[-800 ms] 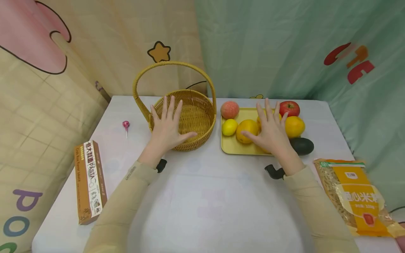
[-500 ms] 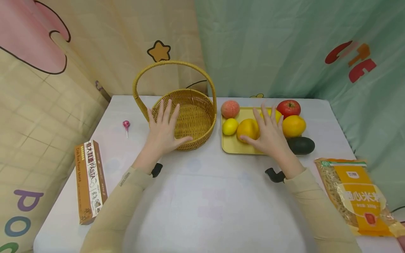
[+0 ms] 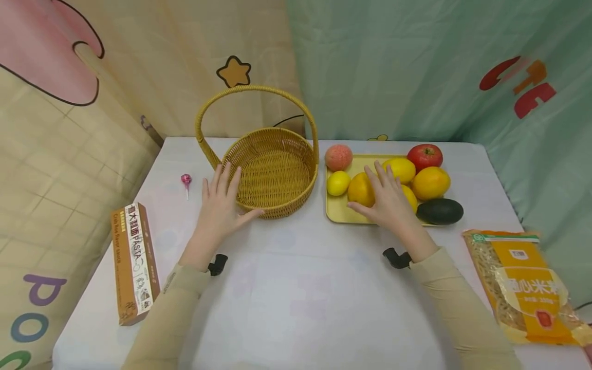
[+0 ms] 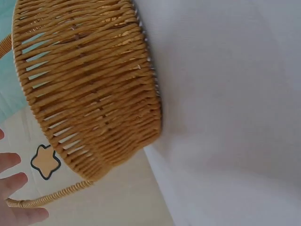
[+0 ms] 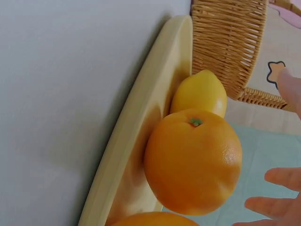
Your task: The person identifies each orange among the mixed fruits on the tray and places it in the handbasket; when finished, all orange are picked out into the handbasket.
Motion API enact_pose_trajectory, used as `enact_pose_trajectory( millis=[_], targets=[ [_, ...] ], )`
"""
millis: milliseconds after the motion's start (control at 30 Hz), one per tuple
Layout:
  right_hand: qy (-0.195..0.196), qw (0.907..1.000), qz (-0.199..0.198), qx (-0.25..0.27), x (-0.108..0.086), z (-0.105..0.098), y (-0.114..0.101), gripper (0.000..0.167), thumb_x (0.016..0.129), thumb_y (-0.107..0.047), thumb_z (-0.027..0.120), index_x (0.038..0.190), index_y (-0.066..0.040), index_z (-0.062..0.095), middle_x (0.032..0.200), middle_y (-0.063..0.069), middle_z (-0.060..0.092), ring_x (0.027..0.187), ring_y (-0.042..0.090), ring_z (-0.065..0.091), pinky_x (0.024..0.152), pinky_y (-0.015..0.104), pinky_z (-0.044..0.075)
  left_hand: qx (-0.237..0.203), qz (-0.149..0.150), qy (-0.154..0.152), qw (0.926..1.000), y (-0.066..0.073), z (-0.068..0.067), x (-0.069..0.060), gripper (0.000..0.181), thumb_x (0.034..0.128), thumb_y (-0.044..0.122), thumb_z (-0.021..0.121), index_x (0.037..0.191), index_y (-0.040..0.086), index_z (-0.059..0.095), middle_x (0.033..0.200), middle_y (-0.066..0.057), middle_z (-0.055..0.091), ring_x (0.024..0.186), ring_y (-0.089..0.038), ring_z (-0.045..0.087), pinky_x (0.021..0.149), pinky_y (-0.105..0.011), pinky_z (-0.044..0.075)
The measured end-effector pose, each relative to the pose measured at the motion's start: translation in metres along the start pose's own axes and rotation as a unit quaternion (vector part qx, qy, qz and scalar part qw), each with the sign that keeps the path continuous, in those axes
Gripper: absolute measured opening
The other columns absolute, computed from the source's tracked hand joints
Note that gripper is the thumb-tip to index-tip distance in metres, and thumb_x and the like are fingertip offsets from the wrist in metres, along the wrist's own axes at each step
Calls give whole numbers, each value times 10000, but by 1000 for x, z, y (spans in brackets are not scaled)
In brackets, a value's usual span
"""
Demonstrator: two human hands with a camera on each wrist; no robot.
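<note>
My left hand hovers with spread fingers at the left front of a wicker basket; its fingertips overlap the rim in the head view. In the left wrist view the fingers show near the basket's handle, holding nothing. Over a yellow tray hangs my right hand, fingers apart. Beneath and beside it lie an orange, a lemon and other yellow fruit. The right wrist view shows its fingers apart from the orange. Part of the fruit is hidden by this hand.
Around the tray sit a pink peach-like fruit, a red apple, a yellow-orange fruit and a dark green oval fruit. A lollipop and pasta box lie left, a pasta bag right.
Both hands have drawn back toward the person. The left hand has also shifted left, off the basket's middle; the right has moved slightly left, uncovering more yellow fruit.
</note>
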State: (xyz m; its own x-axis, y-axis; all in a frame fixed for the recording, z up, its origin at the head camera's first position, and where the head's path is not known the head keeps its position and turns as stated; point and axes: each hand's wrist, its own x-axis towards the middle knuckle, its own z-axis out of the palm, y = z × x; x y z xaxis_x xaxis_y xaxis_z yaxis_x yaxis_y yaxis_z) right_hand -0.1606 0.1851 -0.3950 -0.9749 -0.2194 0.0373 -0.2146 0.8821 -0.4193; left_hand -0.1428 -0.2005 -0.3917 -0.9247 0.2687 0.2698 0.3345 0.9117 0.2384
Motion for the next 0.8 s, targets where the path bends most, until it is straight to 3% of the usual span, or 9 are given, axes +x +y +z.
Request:
enact_pose_trajectory(
  millis=[167,300,400,500,667,800],
  targets=[
    [-25,9995,288,111,5,2,-3,980,855,-575,682,1558,-62,232,1624,232,144,1453,495,199,1156,700,253,-321,-575,58,9978,-13,5,-10,1029,858,630,637,1564,38,179,1614,-233,166,1486,-432,133,1209,-667,157],
    [-56,9988,439,185,10,4,-5,969,861,-568,677,1557,-59,235,1612,240,173,1437,479,237,1142,700,285,-752,-1115,133,9908,-23,9,-15,945,907,550,624,1553,12,194,1593,-250,203,1454,-457,193,1170,-678,245],
    [-58,9982,547,227,14,5,-6,964,862,-550,685,1553,-48,238,1598,257,199,1422,485,252,1143,701,285,-1295,-1542,140,9794,-29,12,-15,883,941,554,567,1548,21,211,1577,-243,236,1440,-434,237,1155,-661,298],
    [-44,9974,660,295,16,7,-6,947,863,-505,706,1541,-27,249,1573,275,232,1402,487,274,1140,695,301,-1991,-1911,146,9611,-32,15,-11,827,960,536,543,1540,33,234,1551,-233,277,1416,-395,303,1144,-600,368],
    [-84,9965,755,349,19,11,-6,913,864,-421,732,1521,6,262,1534,298,266,1369,485,293,1134,678,330,-2943,-2439,215,9238,-36,22,-4,716,994,416,547,1521,21,268,1526,-211,343,1369,-362,413,1099,-515,461],
    [-216,9960,821,290,23,14,-8,906,867,-367,740,1522,15,245,1521,311,263,1358,491,287,1129,673,340,-3741,-2958,262,8786,-38,27,1,622,1010,321,540,1504,32,295,1514,-178,397,1333,-324,475,1046,-456,525]
  ],
)
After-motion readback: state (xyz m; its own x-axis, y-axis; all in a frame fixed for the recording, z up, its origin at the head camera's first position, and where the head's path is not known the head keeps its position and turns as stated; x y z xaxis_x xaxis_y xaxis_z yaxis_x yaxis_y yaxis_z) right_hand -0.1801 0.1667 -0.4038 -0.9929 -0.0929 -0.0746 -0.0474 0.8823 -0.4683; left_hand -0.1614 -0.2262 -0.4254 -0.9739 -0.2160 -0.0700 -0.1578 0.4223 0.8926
